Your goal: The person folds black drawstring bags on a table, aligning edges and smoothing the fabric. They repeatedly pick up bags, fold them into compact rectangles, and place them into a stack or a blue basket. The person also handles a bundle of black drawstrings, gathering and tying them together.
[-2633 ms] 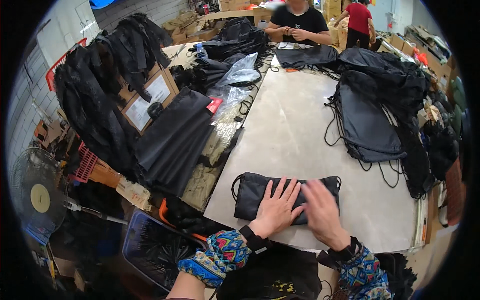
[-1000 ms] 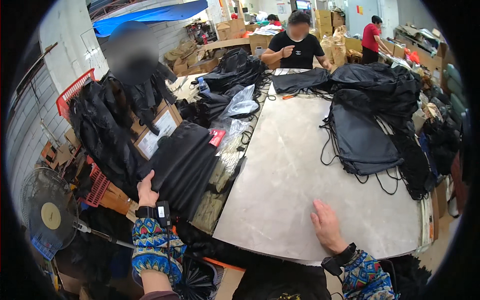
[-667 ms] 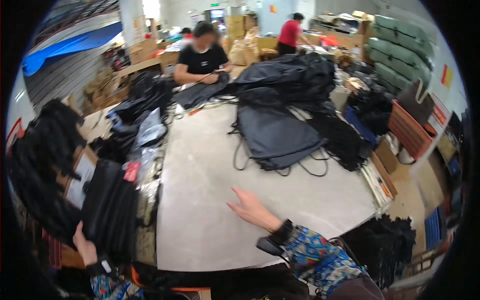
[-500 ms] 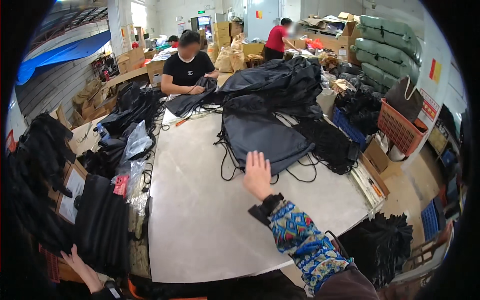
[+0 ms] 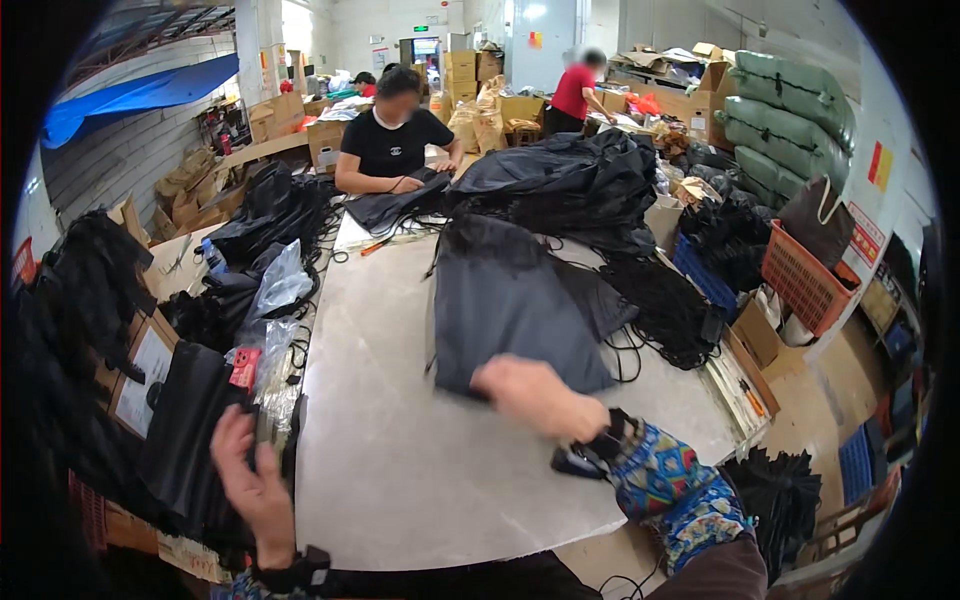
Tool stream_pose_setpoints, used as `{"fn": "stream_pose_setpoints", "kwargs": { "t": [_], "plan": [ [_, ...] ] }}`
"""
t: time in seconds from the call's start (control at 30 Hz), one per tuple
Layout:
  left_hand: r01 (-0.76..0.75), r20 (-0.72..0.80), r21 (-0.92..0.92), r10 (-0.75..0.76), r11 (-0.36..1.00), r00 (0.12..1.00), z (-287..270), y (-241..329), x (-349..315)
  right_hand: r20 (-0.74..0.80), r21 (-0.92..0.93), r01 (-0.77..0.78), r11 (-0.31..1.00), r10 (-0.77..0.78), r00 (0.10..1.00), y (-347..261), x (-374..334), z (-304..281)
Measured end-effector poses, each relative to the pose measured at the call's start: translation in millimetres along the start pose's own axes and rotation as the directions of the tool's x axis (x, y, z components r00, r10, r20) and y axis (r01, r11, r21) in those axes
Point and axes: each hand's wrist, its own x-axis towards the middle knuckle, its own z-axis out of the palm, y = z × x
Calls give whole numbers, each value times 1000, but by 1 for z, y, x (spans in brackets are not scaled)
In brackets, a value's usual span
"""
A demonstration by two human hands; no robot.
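A black drawstring bag [image 5: 505,315] lies spread on the pale tabletop [image 5: 400,480], its near edge lifted a little. My right hand [image 5: 540,395], smeared by motion, has its fingers closed on that near edge. At the table's left side hovers my left hand [image 5: 250,475], fingers apart and nothing in them, beside a stack of black folded fabric [image 5: 185,425]. Behind the spread bag rises a large heap of black bags [image 5: 560,185]. Tangled black cords [image 5: 665,310] lie to its right.
Across the table a person in black [image 5: 395,150] handles a black piece. Clear plastic bags [image 5: 280,285] and a red packet [image 5: 244,367] lie along the left edge. An orange crate [image 5: 808,275] and green bales [image 5: 790,105] stand at the right.
My right hand has taken hold of a bag from the pile and drawn it nearer. My left hand has risen from the lower left toward the table edge.
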Motion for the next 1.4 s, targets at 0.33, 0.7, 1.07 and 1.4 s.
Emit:
{"fn": "stream_pose_setpoints", "kwargs": {
  "t": [0.33,0.7,1.07,1.4],
  "plan": [
    [-629,891,28,266,777,368,110,-16,-102,111,258,-125,958,99,989,-22,-37,113],
    [-507,640,50,362,860,678,95,-5,-88,-6,-167,-165,972,166,986,-21,-42,139],
    [-226,582,424,-73,877,810,133,-77,-21,331,-13,-343,939,328,885,-47,-39,125],
    [315,572,330,-454,890,683,100,-114,-1,538,129,-301,945,188,822,-49,-25,127]
  ]
}}
